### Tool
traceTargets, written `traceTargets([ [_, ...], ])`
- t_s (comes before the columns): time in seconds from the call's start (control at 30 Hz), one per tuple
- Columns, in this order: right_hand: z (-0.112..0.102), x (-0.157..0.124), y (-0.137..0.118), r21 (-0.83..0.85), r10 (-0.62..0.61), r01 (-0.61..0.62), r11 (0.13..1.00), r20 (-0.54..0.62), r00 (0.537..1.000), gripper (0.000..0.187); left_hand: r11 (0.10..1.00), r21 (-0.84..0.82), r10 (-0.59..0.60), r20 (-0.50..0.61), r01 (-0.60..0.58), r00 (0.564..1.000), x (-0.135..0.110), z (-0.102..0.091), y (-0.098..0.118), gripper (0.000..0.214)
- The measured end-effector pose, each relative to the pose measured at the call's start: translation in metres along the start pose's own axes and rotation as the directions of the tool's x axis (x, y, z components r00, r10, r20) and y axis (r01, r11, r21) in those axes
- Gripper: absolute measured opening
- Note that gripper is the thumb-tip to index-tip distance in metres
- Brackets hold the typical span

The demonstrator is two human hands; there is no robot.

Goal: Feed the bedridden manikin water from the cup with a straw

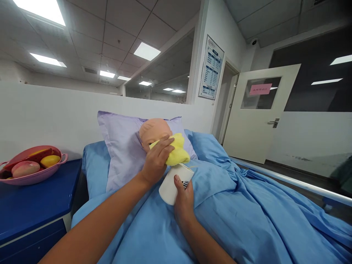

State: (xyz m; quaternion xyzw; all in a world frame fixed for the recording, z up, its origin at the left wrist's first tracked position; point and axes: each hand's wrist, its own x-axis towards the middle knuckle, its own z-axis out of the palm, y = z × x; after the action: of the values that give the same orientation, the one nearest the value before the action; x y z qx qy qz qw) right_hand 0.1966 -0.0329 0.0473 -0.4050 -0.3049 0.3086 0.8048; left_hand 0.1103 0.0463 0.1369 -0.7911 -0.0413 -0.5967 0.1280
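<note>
A manikin head (152,131) rests on a lilac pillow (121,146) in a bed under a blue sheet (247,212). My left hand (157,161) is closed on a yellow cloth (177,151) and presses it against the lower part of the manikin's face. Just below, my right hand (183,198) grips a white paper cup (173,183), tilted with its mouth up toward the cloth. The cloth hides the manikin's mouth and chin.
At the left stands a blue bedside cabinet (33,205) bearing a pink bowl (35,176) of fruit. A metal bed rail (297,183) runs along the right side. A white door (255,117) stands ajar behind, with a wall notice (211,68) beside it.
</note>
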Motion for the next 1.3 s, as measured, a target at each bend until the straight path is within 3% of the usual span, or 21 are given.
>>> traceTargets([
  [0.07,0.0,0.0,0.0,0.003,0.001,-0.001,1.0,-0.003,1.0,0.061,0.998,0.013,0.054,0.153,-0.057,0.987,-0.001,0.009,-0.006,0.024],
  [0.17,0.0,0.0,0.0,0.013,0.006,-0.006,1.0,0.004,1.0,0.058,1.0,0.0,0.026,0.346,-0.028,0.938,-0.017,0.013,-0.016,0.031],
  [0.3,0.001,0.0,-0.001,0.048,-0.005,0.005,0.999,0.0,1.0,0.056,0.997,-0.023,-0.058,0.444,0.076,0.894,-0.045,0.004,-0.019,0.034],
  [0.47,0.002,-0.001,-0.002,0.047,-0.025,0.024,0.999,0.03,0.999,0.056,0.994,-0.043,-0.078,0.397,0.103,0.914,-0.061,-0.008,-0.012,0.031],
  [0.7,0.001,0.002,0.0,0.039,-0.042,0.039,0.998,0.062,0.997,0.059,0.999,-0.01,0.048,0.148,-0.047,0.988,-0.02,-0.014,-0.001,0.024],
  [0.83,0.0,0.001,0.0,0.0,0.001,-0.001,1.0,0.026,1.0,0.06,0.999,-0.041,0.045,0.257,-0.036,0.965,-0.014,-0.002,-0.007,0.026],
  [0.97,0.0,0.002,0.001,0.037,-0.001,0.0,0.999,0.021,1.0,0.061,0.987,-0.106,-0.077,0.371,0.125,0.926,-0.039,-0.001,-0.013,0.031],
  [1.13,0.001,0.0,-0.001,0.029,-0.016,0.014,0.999,0.05,0.999,0.06,0.96,-0.16,-0.16,0.362,0.23,0.918,-0.059,-0.014,-0.011,0.028],
  [1.3,0.002,-0.003,-0.004,-0.012,-0.004,0.005,1.0,0.078,0.997,0.062,0.975,-0.103,-0.151,0.346,0.198,0.926,-0.06,-0.029,-0.005,0.034],
])
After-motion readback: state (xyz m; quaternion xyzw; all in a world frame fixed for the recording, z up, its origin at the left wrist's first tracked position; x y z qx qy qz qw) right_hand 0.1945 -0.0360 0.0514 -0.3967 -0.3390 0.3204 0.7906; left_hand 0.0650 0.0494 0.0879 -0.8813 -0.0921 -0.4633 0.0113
